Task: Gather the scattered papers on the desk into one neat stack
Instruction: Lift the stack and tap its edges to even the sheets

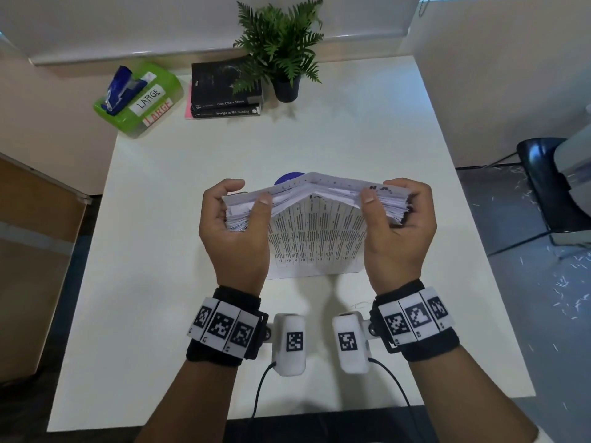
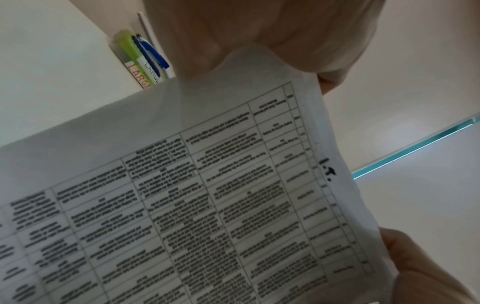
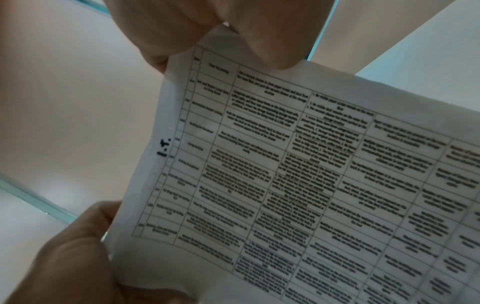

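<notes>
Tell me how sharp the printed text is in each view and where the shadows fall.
Head view: the paper stack shows table rows too small to read; soft shadows of both wrists fall on the desk. Left wrist view: print dim, blurred. Right wrist view: print equally blurred, only the handwritten mark stands out.

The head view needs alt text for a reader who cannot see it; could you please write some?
Two hands hold a thick stack of papers upright on a white desk, the left hand and right hand gripping its two ends. Along the desk's far edge sit a green box, two dark books and a potted fern.
</notes>
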A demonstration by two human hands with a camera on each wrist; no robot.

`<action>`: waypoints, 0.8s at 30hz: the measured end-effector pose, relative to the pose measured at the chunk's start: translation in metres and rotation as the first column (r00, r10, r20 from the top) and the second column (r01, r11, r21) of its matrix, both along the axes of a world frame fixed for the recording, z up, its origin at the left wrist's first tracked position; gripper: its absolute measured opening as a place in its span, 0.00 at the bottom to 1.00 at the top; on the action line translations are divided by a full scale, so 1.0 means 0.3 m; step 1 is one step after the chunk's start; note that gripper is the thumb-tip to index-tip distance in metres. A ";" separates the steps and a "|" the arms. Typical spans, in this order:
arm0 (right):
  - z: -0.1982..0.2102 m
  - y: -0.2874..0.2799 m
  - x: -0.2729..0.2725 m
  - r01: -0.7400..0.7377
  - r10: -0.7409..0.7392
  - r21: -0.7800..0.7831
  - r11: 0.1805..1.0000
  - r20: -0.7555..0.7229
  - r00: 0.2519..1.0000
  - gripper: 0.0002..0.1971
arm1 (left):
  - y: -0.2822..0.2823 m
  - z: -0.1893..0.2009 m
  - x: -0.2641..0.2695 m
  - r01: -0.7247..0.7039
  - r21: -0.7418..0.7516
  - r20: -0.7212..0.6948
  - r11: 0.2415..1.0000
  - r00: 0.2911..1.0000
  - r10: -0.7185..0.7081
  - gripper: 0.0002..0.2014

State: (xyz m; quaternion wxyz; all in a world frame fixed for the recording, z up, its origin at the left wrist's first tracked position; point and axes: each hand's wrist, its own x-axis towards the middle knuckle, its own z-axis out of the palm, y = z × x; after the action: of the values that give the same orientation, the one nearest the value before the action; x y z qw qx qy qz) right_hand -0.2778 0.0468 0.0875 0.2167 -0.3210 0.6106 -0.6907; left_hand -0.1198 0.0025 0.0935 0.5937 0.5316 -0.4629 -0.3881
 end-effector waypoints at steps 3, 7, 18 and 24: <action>0.001 0.003 -0.022 -0.037 0.038 -0.026 0.999 0.025 0.999 0.11 | -0.006 0.006 0.025 0.071 0.023 -0.021 0.997 0.997 -0.071 0.13; 0.003 0.016 -0.033 -0.136 0.136 -0.002 0.991 0.014 0.991 0.11 | -0.027 0.004 0.052 0.173 0.072 -0.014 0.982 0.985 -0.172 0.16; 0.013 0.019 -0.108 -0.434 0.443 0.103 0.895 -0.091 0.892 0.31 | -0.086 0.014 0.101 0.389 0.137 -0.143 0.911 0.918 -0.370 0.22; 0.011 0.054 -0.147 -0.425 0.424 0.078 0.902 0.025 0.905 0.28 | -0.055 -0.036 0.148 0.546 0.077 -0.148 0.834 0.833 -0.532 0.41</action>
State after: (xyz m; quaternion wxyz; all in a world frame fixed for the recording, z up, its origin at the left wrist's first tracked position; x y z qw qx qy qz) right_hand -0.3218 0.0629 0.0908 0.3771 -0.4343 0.5529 -0.6028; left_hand -0.0754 -0.0141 0.0826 0.4547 0.3887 -0.5342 -0.5973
